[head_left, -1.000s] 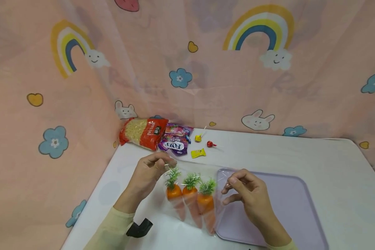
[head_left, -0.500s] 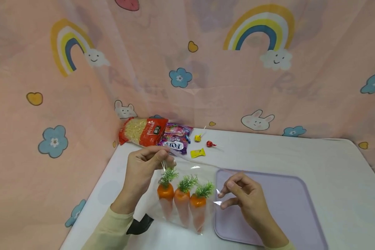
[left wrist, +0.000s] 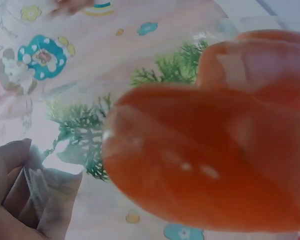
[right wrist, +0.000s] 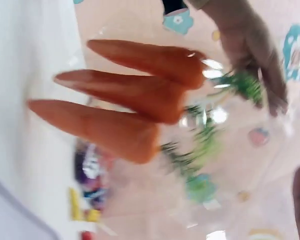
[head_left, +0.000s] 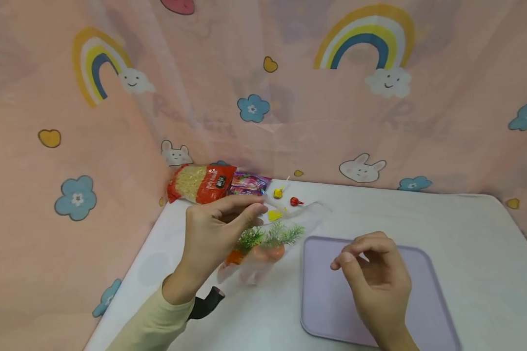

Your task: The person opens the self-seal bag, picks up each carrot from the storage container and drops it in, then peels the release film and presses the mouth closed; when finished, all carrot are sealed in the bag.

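A clear plastic bag [head_left: 305,214] holds three orange carrots [right wrist: 100,127] with feathery green tops [head_left: 285,235]. My left hand [head_left: 217,239] pinches the bag's upper edge between thumb and fingers, and the bag hangs tilted beside it. Up close in the left wrist view, one carrot [left wrist: 190,160] fills much of the picture through the film, and the plastic is creased between the left fingers [left wrist: 60,200]. Over the lilac tray [head_left: 320,312] hovers my right hand [head_left: 377,278], its fingers loosely bent, nothing visible in them and apart from the bag.
At the back left of the white table lie a red pasta-like bag [head_left: 202,184] and a purple candy bag [head_left: 248,183]. Near them are a yellow lollipop [head_left: 278,193], a red lollipop [head_left: 295,201] and a yellow wrapped candy [head_left: 274,214]. A patterned pink curtain [head_left: 290,141] stands behind.
The right hand has let go of the bag's right side and moved right. My left hand has swung the bag up and rightward, away from me, so it now hangs tilted.
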Demonstrator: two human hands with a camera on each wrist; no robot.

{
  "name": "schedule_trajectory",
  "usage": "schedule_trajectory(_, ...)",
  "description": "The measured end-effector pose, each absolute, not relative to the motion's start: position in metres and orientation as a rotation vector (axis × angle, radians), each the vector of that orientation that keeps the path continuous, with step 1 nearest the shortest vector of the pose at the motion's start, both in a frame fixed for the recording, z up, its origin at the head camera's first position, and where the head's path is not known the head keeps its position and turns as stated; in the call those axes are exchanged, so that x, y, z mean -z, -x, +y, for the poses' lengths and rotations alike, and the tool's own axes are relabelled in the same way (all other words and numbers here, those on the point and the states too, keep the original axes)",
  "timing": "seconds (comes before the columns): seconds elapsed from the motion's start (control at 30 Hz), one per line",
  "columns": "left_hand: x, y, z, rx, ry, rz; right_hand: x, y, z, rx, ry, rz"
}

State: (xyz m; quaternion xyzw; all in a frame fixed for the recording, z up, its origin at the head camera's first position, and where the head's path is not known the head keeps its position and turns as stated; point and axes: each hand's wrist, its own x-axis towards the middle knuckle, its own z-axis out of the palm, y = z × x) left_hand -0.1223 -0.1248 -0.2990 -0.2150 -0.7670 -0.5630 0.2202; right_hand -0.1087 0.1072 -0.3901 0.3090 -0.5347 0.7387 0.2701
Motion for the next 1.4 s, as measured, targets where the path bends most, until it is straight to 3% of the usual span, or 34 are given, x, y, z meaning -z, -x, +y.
schedule_trajectory(0.1,0.298,0.123,-0.119,1.493,0.609,-2.123,0.357,0.107,0.095,-1.798,-1.054,-1.550)
schedule_trajectory(0.3,0.315,0.132,-0.112,1.464,0.660,-2.127,0.313,0.107,0.074,-1.479,-1.024,-1.883)
schedule_trajectory(0.6,0.326,0.135,-0.105,1.349,0.757,-2.105,0.329,0.129,0.069,-1.404,-0.860,-2.017)
schedule_trajectory(0.93,0.322,0.131,-0.103,1.145,0.933,-2.066,0.330,0.127,0.073,-1.611,-0.786,-2.034)
schedule_trajectory(1.4,0.325,0.127,-0.100,0.991,0.968,-2.105,0.331,0.127,0.078,-1.561,-0.642,-2.158)
